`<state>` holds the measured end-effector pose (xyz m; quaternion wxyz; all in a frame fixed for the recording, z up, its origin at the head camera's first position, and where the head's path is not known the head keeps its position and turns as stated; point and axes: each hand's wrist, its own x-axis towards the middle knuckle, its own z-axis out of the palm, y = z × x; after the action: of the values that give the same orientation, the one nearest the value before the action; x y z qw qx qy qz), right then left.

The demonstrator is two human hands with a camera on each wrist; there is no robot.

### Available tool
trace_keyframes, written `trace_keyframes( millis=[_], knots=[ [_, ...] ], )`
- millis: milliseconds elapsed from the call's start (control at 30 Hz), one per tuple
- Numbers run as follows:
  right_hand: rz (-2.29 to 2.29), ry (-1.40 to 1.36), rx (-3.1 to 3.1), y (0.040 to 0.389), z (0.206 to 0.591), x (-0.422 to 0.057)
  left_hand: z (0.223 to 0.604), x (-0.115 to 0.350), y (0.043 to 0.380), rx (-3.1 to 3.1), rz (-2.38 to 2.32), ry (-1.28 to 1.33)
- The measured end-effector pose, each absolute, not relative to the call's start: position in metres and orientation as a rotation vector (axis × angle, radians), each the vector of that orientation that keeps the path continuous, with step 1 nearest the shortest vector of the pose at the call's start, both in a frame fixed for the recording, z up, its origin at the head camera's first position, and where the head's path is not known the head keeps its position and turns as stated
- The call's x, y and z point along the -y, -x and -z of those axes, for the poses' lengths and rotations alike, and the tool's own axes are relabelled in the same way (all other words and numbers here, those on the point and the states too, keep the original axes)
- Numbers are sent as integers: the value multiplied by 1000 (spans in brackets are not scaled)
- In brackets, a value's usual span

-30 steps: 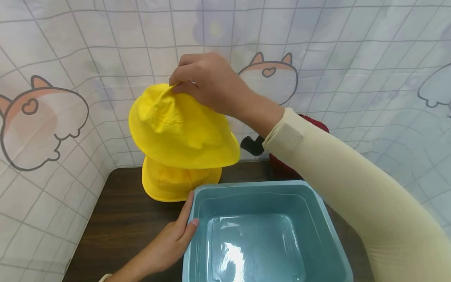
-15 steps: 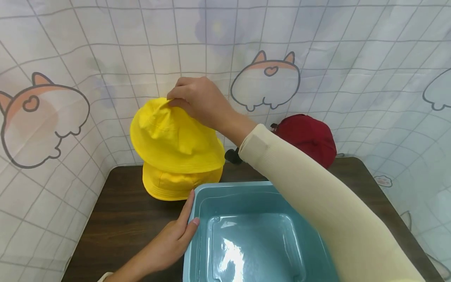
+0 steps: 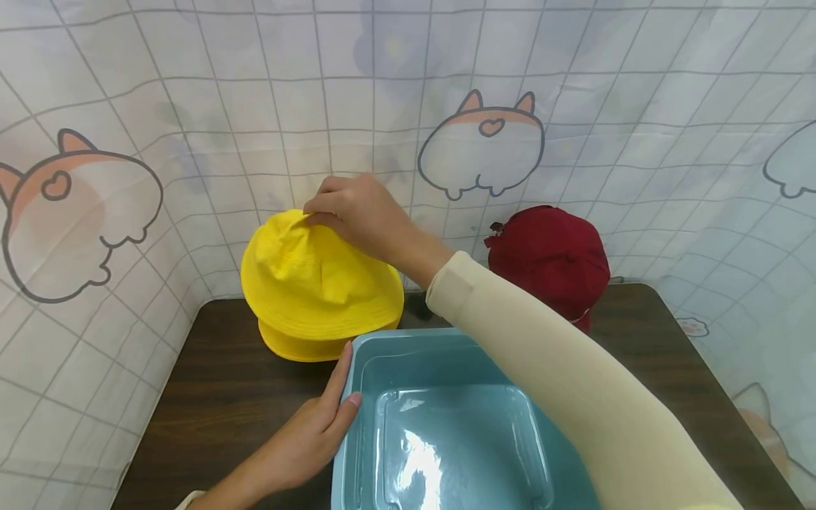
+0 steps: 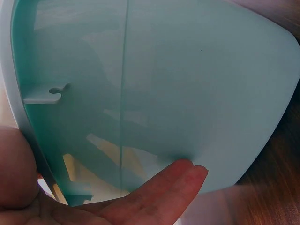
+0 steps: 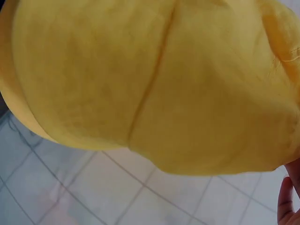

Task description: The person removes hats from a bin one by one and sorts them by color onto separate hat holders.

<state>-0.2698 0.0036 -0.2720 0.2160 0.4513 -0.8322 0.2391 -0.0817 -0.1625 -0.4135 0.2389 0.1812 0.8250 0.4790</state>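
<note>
My right hand [image 3: 366, 216] pinches the crown of a yellow bucket hat [image 3: 319, 283] at the back left. Its brim sits low over a second yellow hat [image 3: 309, 349], of which only the lower brim shows. In the right wrist view the yellow cloth [image 5: 154, 89] fills most of the picture. My left hand [image 3: 306, 435] holds the left side of a blue-green plastic basin [image 3: 408, 343]. The left wrist view has its thumb by the rim and its fingertips [image 4: 194, 171] against the basin's outer wall.
A dark red cap [image 3: 551, 258] lies at the back right of the dark wooden table [image 3: 204, 397]. Something dark, partly hidden by my right wrist, lies behind the basin. A white gridded curtain [image 3: 382, 85] with cartoon animals closes off the back and sides.
My right hand has come down with the yellow hat, lowering it over the other yellow hat. The sleeve has moved off the red cap, which shows now. My left hand has stayed put.
</note>
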Motion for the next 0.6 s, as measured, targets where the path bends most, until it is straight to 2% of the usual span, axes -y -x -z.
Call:
trace_keyframes(
  millis=[600],
  knots=[
    [-724,-1245,2320,260,295,-9,414,162,83,-2266,-1315,-500]
  ],
)
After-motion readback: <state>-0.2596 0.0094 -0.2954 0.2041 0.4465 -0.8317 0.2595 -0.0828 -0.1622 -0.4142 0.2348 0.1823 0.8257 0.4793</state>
